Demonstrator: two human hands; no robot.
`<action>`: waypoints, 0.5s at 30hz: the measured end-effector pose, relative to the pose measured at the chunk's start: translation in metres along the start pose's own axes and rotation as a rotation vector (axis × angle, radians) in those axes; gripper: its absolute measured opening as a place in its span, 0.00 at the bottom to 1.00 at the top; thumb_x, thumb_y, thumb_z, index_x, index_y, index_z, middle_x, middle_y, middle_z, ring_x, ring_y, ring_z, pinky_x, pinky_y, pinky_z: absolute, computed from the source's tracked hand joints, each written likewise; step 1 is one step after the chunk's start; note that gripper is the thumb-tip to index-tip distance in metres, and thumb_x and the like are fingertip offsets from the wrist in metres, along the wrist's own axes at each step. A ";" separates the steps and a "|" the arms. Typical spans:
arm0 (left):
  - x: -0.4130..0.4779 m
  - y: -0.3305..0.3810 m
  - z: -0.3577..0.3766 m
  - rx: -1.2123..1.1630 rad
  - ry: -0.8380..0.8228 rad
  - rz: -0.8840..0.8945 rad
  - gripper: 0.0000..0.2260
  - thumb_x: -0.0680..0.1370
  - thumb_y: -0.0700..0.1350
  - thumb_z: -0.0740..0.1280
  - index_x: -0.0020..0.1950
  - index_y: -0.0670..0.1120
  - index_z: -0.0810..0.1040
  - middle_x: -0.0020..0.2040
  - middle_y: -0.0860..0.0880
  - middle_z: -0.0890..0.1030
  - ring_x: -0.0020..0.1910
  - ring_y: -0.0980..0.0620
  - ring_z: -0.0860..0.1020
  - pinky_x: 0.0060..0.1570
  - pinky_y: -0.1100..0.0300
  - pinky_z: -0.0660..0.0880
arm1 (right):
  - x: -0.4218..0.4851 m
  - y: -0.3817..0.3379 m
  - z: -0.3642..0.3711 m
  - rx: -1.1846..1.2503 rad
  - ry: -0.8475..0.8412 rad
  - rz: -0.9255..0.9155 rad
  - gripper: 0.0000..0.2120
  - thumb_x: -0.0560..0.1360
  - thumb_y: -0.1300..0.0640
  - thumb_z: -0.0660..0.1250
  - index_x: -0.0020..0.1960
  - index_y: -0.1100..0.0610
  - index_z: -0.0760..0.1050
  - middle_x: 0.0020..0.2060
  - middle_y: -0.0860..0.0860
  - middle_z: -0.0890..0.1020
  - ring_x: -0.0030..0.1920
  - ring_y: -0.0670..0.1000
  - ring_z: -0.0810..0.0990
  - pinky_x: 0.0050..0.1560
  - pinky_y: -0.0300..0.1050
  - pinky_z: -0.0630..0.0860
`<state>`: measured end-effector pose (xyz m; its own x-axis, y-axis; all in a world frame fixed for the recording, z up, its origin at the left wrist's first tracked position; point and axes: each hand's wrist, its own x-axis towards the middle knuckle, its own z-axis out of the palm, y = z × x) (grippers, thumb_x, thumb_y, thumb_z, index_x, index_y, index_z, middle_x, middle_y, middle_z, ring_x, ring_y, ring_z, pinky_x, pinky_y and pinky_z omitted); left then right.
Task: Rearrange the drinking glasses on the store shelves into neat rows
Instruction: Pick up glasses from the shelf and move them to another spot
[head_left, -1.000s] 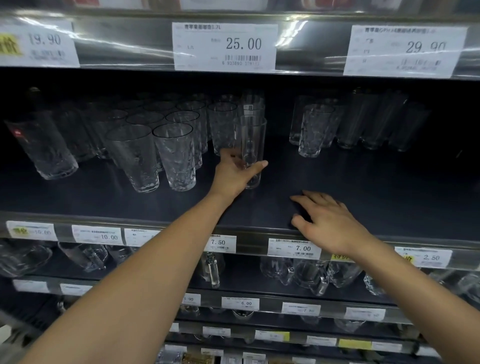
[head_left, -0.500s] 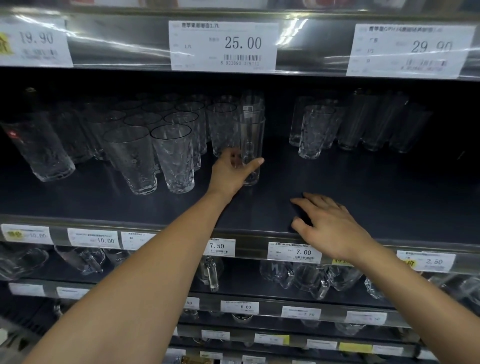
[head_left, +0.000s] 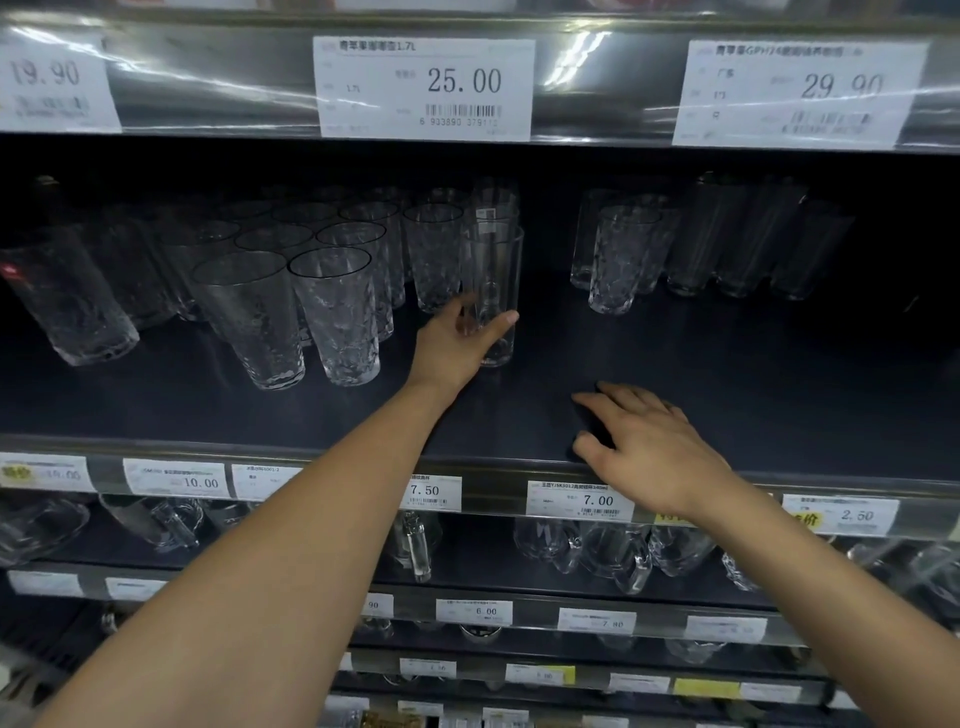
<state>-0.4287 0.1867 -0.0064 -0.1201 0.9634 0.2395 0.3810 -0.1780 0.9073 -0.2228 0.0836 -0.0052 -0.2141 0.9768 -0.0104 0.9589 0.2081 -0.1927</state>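
A tall straight clear glass (head_left: 493, 270) stands on the dark shelf (head_left: 727, 374), and my left hand (head_left: 457, 345) grips it near its base, thumb on the right side. More straight glasses stand right behind it. To its left, several textured tapered glasses (head_left: 332, 312) stand in rows. At the back right is a group of textured and plain tall glasses (head_left: 621, 260). My right hand (head_left: 649, 444) rests flat on the shelf near its front edge, fingers spread, holding nothing.
The shelf above (head_left: 597, 88) hangs low with price labels along its front. A tilted-looking glass (head_left: 67, 301) stands at the far left. Lower shelves hold glass mugs (head_left: 613, 551) behind a price rail (head_left: 493, 493).
The glass in my left hand has shifted very slightly back along the shelf. My right hand has stayed in place.
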 end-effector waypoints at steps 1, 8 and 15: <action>0.000 0.001 0.000 0.008 -0.002 0.001 0.29 0.74 0.59 0.71 0.71 0.48 0.71 0.61 0.47 0.79 0.56 0.57 0.75 0.53 0.67 0.68 | 0.000 0.000 0.000 0.001 -0.001 0.000 0.29 0.79 0.40 0.52 0.78 0.45 0.56 0.79 0.49 0.56 0.78 0.51 0.51 0.76 0.50 0.49; 0.001 0.000 0.001 0.052 -0.020 -0.023 0.31 0.74 0.62 0.68 0.72 0.48 0.69 0.61 0.48 0.79 0.61 0.52 0.76 0.56 0.64 0.69 | 0.000 0.000 0.000 0.002 -0.006 -0.001 0.29 0.79 0.40 0.51 0.79 0.46 0.55 0.79 0.49 0.55 0.78 0.51 0.51 0.77 0.51 0.49; -0.002 0.004 0.001 0.054 -0.012 -0.035 0.29 0.74 0.60 0.69 0.70 0.47 0.70 0.53 0.52 0.78 0.54 0.56 0.76 0.52 0.65 0.69 | -0.001 0.000 -0.001 0.011 -0.005 -0.008 0.29 0.80 0.40 0.51 0.79 0.46 0.55 0.79 0.50 0.55 0.78 0.51 0.51 0.77 0.50 0.48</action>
<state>-0.4258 0.1845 -0.0033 -0.1233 0.9712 0.2039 0.4257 -0.1338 0.8949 -0.2225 0.0830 -0.0046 -0.2223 0.9749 -0.0140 0.9553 0.2149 -0.2032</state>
